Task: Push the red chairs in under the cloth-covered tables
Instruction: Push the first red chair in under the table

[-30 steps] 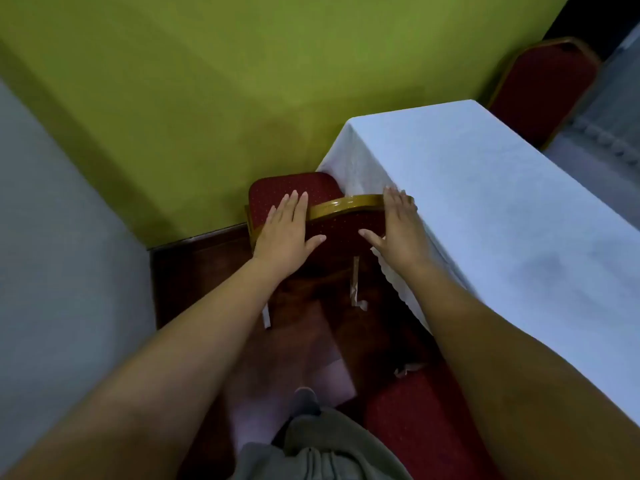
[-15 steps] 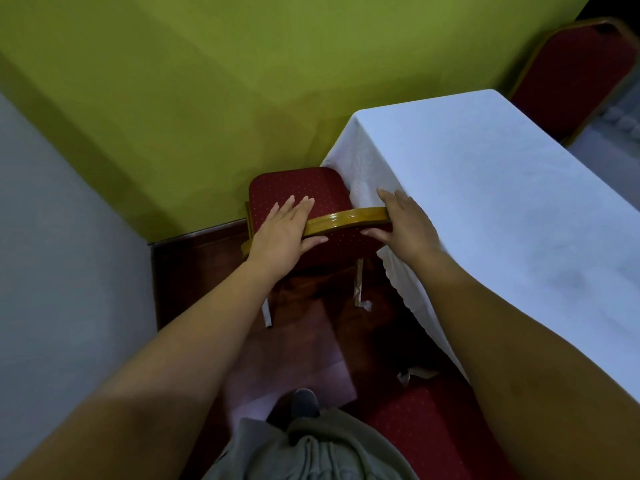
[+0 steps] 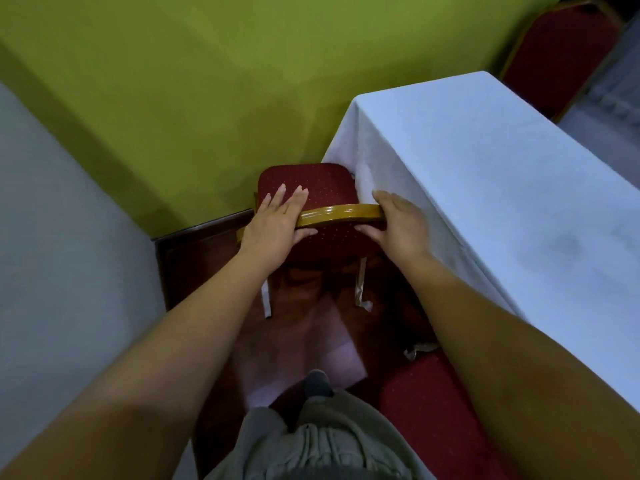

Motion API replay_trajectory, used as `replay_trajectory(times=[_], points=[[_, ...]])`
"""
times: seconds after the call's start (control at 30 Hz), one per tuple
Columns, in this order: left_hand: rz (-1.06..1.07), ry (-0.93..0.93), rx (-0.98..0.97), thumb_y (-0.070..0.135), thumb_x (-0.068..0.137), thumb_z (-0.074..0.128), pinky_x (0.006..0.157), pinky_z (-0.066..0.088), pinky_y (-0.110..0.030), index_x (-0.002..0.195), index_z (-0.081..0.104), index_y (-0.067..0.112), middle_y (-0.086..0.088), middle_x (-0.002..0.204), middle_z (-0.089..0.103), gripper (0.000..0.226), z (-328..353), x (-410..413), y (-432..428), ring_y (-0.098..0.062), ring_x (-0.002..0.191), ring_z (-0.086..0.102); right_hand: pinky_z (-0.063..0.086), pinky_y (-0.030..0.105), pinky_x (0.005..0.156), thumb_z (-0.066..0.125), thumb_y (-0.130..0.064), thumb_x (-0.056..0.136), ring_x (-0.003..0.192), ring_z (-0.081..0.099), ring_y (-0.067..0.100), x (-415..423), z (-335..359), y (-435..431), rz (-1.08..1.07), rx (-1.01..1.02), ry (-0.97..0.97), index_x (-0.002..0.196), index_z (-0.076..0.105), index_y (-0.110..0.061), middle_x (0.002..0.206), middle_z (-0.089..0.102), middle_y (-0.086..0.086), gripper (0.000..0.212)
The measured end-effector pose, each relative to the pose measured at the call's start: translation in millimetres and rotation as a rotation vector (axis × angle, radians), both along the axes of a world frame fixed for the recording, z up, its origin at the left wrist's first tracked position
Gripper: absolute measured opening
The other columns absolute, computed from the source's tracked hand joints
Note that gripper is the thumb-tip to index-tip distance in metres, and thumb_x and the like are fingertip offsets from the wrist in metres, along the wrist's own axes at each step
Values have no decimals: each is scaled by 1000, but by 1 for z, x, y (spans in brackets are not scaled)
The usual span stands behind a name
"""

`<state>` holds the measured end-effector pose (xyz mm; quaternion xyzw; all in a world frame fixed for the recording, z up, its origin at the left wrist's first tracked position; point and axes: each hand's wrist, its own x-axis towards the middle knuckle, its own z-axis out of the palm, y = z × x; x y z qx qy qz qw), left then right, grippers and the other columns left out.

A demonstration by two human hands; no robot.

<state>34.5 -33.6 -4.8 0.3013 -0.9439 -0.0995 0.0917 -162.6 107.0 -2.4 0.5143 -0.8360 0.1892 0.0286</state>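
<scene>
A red chair (image 3: 323, 188) with a gold frame stands at the near-left end of the table covered in a white cloth (image 3: 491, 202). Its red seat shows beyond the curved gold top rail. My left hand (image 3: 275, 225) lies over the left part of the rail, fingers reaching forward over the backrest. My right hand (image 3: 398, 223) wraps the rail's right end, touching the hanging cloth. The chair's front right corner meets the cloth; how far it goes under is hidden.
A green wall stands close behind the chair, a grey wall (image 3: 62, 254) on the left. A second red chair seat (image 3: 436, 407) lies at the lower right against the cloth. A third red chair (image 3: 561, 53) stands beyond the table's far end. The floor is dark red-brown.
The chair has come back toward me, so more of its seat shows outside the cloth. Both hands stayed on the top rail, the right one curling tighter around its end.
</scene>
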Motion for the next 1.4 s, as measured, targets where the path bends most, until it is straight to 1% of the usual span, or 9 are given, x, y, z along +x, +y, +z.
replay_trajectory(times=[0.2, 0.33, 0.5, 0.6, 0.7, 0.83, 1.0, 1.27, 1.4], points=[[-80, -7, 11, 45, 92, 53, 121, 4, -37, 154, 16, 15, -2, 160, 17, 79, -1, 58, -5, -23, 149, 3, 44, 42, 103, 68, -50, 82, 131, 48, 23, 61, -9, 18, 41, -73, 40, 134, 54, -14, 137, 56, 5, 64], [-130, -14, 22, 45, 90, 54, 121, 3, -36, 154, 15, 18, 1, 161, 15, 79, -3, 90, -15, -18, 149, -1, 34, 39, 113, 68, -44, 85, 137, 41, 22, 81, -14, 25, 184, -108, 105, 138, 52, -13, 145, 48, 5, 63], [-126, -9, 53, 45, 89, 55, 122, 6, -40, 154, 13, 21, 0, 161, 13, 81, -6, 108, -16, -18, 149, -3, 10, 34, 120, 58, -56, 86, 147, 16, 19, 78, -9, 27, 278, 30, 212, 151, 30, -21, 160, 21, 3, 79], [-52, -25, 87, 59, 89, 46, 121, -1, -41, 154, -2, 24, -1, 162, -5, 88, -6, 109, -9, -17, 148, -12, 1, 30, 120, 55, -61, 86, 148, 3, 12, 76, -6, 23, 278, 102, 215, 154, 18, -20, 162, 10, -1, 88], [29, -8, 95, 71, 88, 27, 117, -11, -34, 153, -14, 22, 4, 158, -22, 91, -10, 115, 6, -10, 145, -24, 4, 30, 120, 59, -55, 86, 146, 3, 7, 77, -11, 21, 269, 83, 134, 154, 16, -15, 161, 14, 0, 90], [135, 105, 167, 69, 90, 8, 118, -12, -32, 152, -12, 17, 1, 159, -22, 84, -17, 111, 22, -10, 144, -25, 11, 30, 120, 65, -50, 84, 147, 14, 12, 79, -15, 21, 249, 50, 97, 152, 21, -11, 159, 22, 3, 90], [202, 148, 158, 64, 94, 7, 116, -13, -30, 153, -8, 16, 3, 160, -17, 78, -20, 100, 17, -8, 143, -26, 4, 21, 117, 68, -49, 82, 145, 17, 10, 76, -18, 16, 235, 44, 86, 152, 23, -10, 158, 27, 4, 92], [174, 118, 170, 66, 91, 2, 117, -12, -32, 153, -10, 16, 0, 160, -18, 81, -17, 86, -14, -7, 142, -27, -1, 19, 116, 64, -48, 86, 146, 17, 13, 65, -10, -7, 257, 74, 52, 152, 22, -8, 158, 27, 6, 87], [155, 107, 209, 64, 93, 4, 118, -10, -34, 152, -12, 18, 0, 160, -20, 77, -15, 89, -21, -5, 140, -28, 0, 19, 114, 64, -46, 87, 140, 14, 6, 69, -11, -10, 262, 43, 66, 150, 28, -8, 155, 32, 7, 82]])
